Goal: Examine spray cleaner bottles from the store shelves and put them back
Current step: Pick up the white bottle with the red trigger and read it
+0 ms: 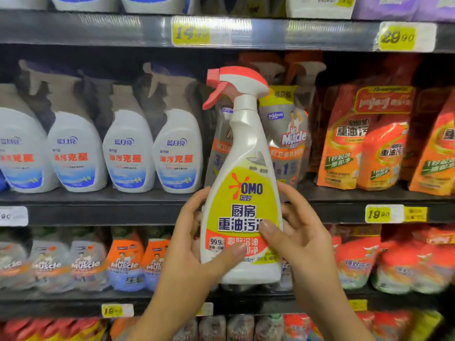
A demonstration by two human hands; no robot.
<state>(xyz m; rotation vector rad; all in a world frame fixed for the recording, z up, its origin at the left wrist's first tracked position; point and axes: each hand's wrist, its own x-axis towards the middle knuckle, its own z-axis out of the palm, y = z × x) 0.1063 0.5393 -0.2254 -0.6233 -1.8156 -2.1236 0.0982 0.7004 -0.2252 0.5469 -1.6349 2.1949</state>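
Both hands hold one spray bottle point(242, 193) upright in front of the shelves, at the level of the middle shelf point(98, 205) edge. The bottle is white with a yellow and orange OMO label that faces the camera, and its red and white trigger head point(234, 84) points to the left. The left hand point(194, 247) grips the lower left side of the bottle: its fingers curl behind it and the thumb lies across the bottom of the label. The right hand point(300, 237) holds the right side, with the thumb pressed on the label edge and the fingers bent around the back. Behind the bottle, on the middle shelf, stand white spray bottles point(128, 153) at the left, grey Mr Muscle pouches point(288, 141) directly behind, and orange pouches point(364, 143) at the right. Yellow price tags point(378, 214) sit on the shelf edges.
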